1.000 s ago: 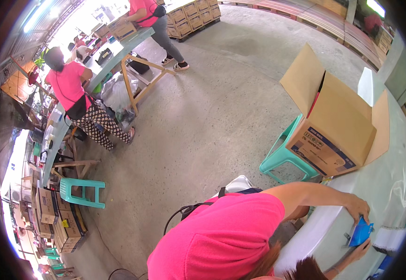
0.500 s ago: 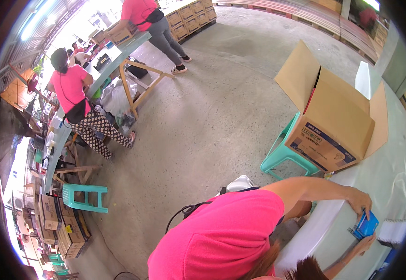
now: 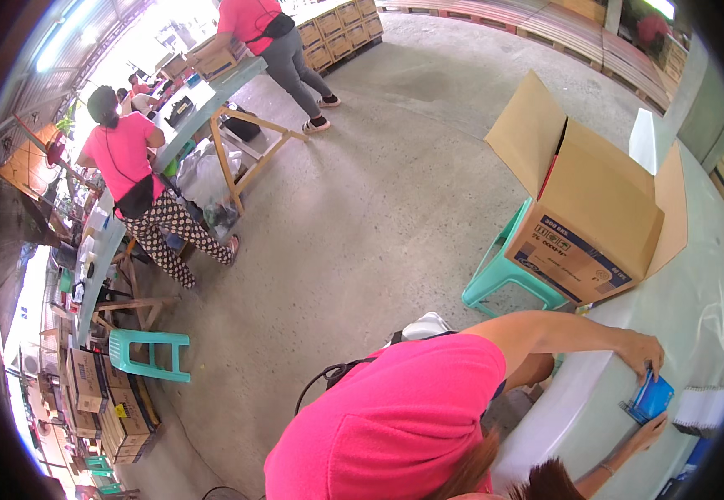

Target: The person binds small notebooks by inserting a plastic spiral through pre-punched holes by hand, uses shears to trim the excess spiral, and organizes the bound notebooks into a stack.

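Note:
My left hand (image 3: 642, 355) reaches over the pale tabletop, its fingers closed on the upper edge of a small blue box (image 3: 654, 395). At the box's lower edge is my right hand (image 3: 649, 432), fingers drawn together against it. The box is tilted between both hands, with a narrow dark part at its left end. Its underside is hidden, and the fine detail is too small to make out. My left arm in a pink sleeve (image 3: 412, 400) fills the lower middle of the head view.
A white ridged stack (image 3: 702, 408) lies right of the box. Beyond my arm, an open cardboard carton (image 3: 579, 225) rests on a green stool (image 3: 495, 287). Two people in pink tops stand at a long table (image 3: 241, 77) at the far left, near another green stool (image 3: 149, 354).
The view has shifted very slightly. Both hands stay at the blue box, which has turned a little. The person at the far left has moved an arm outward.

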The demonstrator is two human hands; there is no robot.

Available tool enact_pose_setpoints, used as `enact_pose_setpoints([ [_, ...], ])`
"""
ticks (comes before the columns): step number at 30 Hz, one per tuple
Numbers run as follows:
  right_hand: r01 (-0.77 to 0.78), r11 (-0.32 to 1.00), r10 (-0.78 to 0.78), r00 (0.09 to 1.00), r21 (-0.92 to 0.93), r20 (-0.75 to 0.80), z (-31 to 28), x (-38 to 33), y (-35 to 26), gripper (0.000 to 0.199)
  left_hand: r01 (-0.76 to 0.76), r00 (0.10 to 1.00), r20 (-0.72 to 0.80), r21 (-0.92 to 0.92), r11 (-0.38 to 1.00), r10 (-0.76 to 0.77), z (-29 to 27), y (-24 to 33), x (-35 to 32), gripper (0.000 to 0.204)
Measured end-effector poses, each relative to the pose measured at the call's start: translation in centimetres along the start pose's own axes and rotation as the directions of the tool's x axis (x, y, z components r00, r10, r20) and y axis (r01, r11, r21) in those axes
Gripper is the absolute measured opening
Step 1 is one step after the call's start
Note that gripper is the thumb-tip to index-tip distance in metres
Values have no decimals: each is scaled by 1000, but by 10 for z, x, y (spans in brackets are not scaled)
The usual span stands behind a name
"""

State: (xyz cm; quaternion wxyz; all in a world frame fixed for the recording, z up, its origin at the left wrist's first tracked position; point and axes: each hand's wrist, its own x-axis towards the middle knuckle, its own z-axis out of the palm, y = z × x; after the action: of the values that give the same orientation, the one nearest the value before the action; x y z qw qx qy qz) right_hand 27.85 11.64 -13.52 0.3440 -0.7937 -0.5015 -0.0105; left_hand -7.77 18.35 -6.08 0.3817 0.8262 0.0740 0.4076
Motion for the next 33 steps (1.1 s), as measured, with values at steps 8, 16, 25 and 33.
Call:
enact_pose_setpoints([
  [8,-124,849,127,991,514,30,-6,-53,-49,55,-87,996,0,-20,996,87,4,0,-10,41],
  [16,64,984,-34,983,166,-179,-23,-83,-147,35,115,992,58,6,993,-116,-40,35,-17,32],
  [25,-34,996,53,972,83,-229,-57,-92,-176,34,181,974,113,143,973,-198,-28,74,-1,42],
  [33,22,983,23,969,181,-245,-55,-96,-177,27,114,980,136,219,969,-146,-30,71,-4,42],
])
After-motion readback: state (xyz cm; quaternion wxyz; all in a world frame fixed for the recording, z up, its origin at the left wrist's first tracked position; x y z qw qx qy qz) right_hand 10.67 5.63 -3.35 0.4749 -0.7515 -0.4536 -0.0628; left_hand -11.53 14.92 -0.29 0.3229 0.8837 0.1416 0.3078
